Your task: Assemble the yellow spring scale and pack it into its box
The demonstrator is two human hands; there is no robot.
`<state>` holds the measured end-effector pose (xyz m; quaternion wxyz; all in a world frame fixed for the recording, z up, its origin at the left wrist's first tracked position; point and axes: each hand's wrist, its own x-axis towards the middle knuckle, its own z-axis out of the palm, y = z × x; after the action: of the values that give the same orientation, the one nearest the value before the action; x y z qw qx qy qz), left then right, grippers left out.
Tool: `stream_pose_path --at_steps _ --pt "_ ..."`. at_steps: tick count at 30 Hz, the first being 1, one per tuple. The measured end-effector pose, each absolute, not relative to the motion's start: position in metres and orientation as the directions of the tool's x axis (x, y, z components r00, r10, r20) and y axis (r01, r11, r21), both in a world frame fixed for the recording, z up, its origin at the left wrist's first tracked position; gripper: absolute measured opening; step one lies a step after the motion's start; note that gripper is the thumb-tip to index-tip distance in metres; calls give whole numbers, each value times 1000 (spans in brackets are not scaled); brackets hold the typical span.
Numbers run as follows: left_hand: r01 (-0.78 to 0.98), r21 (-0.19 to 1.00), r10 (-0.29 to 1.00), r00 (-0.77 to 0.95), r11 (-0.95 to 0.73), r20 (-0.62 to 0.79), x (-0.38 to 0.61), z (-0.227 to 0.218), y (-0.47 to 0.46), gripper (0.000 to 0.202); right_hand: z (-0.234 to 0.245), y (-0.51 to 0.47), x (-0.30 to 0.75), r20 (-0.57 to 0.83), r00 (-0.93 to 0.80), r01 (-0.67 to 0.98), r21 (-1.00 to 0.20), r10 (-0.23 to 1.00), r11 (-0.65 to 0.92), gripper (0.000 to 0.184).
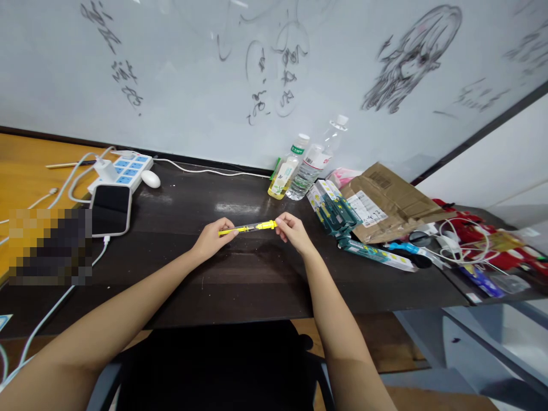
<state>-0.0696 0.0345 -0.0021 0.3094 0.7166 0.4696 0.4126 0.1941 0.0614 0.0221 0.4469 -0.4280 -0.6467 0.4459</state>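
Observation:
A slim yellow and clear pen [250,228] is held level above the dark desk [240,274], between both hands. My left hand [213,238] pinches its left end with curled fingers. My right hand [291,230] pinches its right end, where the yellow part is thicker. Both forearms reach in from the bottom of the view.
A phone [110,209] and a white power strip [124,170] with cables lie at the left. Two bottles [299,168] stand by the whiteboard. Green pen boxes [334,208], a cardboard package [385,200] and tangled cables [454,240] crowd the right. A black chair [222,365] sits below.

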Motion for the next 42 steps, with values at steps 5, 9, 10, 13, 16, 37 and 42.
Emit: stream_pose_path --at_steps 5,9,10,13,16,37,42 --pt "418 830 928 218 -370 303 -70 -2 34 22 26 59 195 169 -265 122 -971 949 207 29" --pt "422 828 928 213 -368 304 -70 -3 36 23 24 60 197 150 -293 123 -974 944 192 27" --pt "420 830 929 215 -368 303 -70 -3 36 23 22 61 197 146 -294 148 -969 944 196 29" --pt "419 831 929 220 -365 297 -70 -4 36 24 20 62 197 130 -274 238 -951 953 198 43" --pt "423 829 930 219 -364 297 -69 -3 35 24 22 60 196 121 -249 228 -957 961 180 45" --pt "435 824 931 213 -363 297 -69 -3 35 24 20 59 193 121 -282 277 -940 952 201 41" --pt "433 824 930 211 -365 301 -69 -1 34 23 22 58 193 142 -275 197 -960 951 200 25"
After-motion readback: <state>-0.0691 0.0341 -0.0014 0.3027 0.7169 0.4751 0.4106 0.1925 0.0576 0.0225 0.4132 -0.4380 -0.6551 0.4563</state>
